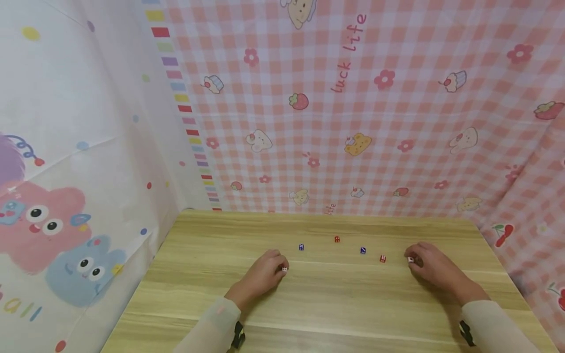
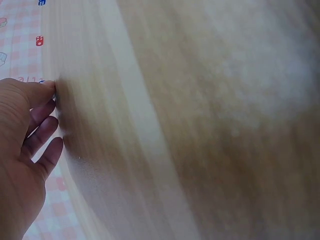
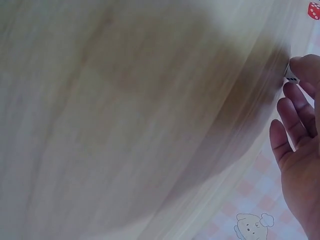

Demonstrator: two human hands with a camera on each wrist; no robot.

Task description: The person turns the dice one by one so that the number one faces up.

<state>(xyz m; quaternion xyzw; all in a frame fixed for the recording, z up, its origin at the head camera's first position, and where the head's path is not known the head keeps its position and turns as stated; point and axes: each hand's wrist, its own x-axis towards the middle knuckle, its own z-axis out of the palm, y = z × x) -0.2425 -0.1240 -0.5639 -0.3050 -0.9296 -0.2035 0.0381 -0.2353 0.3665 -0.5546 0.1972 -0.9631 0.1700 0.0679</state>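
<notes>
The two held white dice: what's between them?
In the head view, from left white die to right white die: a blue die, red die, second blue die and second red die, mostly set slightly farther back.

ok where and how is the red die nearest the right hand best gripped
Probably pinch the red die by two opposite side faces, coming from above on the near side: it's a small cube, with bare table there.
</notes>
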